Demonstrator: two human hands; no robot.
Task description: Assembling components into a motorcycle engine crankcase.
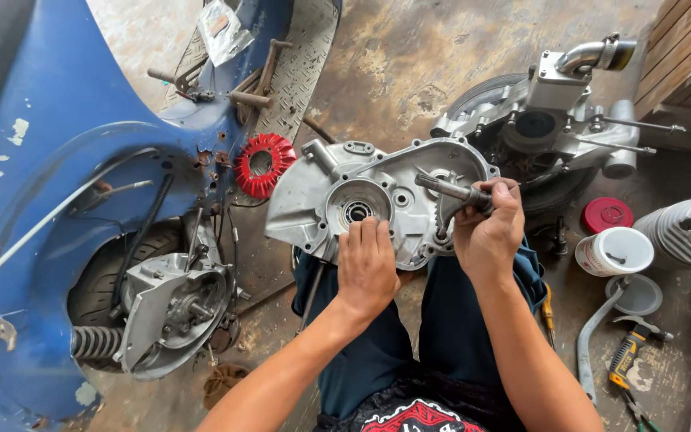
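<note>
A silver engine crankcase half (325,188) rests on my knees, its inner face up. My left hand (367,264) grips its near edge, fingertips at the round bearing seat (355,210). My right hand (488,232) is closed around a steel shaft with a toothed gear (449,192), which stands in the case's right side and points up-left.
A blue scooter body (49,184) with an exposed rear wheel fills the left. A red finned fan (263,164) lies by it. The other engine half with a wheel (545,120) lies beyond. A white cup (613,250), red lid (606,214), finned cylinder (689,230) and pliers (627,356) sit right.
</note>
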